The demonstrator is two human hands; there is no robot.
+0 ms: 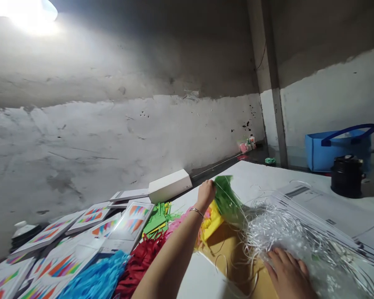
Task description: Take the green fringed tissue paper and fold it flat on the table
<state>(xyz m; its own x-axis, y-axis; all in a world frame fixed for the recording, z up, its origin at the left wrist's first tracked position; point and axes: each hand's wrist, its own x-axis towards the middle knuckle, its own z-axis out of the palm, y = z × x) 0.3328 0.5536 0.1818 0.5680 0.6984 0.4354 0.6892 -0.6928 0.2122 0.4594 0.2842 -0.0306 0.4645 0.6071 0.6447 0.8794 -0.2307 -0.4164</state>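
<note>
Left hand (205, 193) reaches out over the white surface (264, 174), grip pinched on a wad of green shredded paper (226, 197), thin crinkled strips, lifted just above the yellow shred (212, 222). Right hand (288, 276) lies flat, fingers spread, on a tangle of glossy clear-silver plastic strands (277, 232) over a crinkly transparent bag (333, 265); wrist cut off by the frame edge. Brown cardboard sheet (229, 249) shows under the strands. Left of the forearm: fluffy heaps of red (140, 261), blue (96, 280) and pink shred, pink mostly hidden behind the arm. Flat white boxes with striped colour prints (131, 222) fan out, lower ones cropped. Printed sheets (333, 216) stacked right; text unreadable. Blue felt tote (339, 149) behind a black cylindrical jar (346, 176). Far items by the wall too small to tell.
</note>
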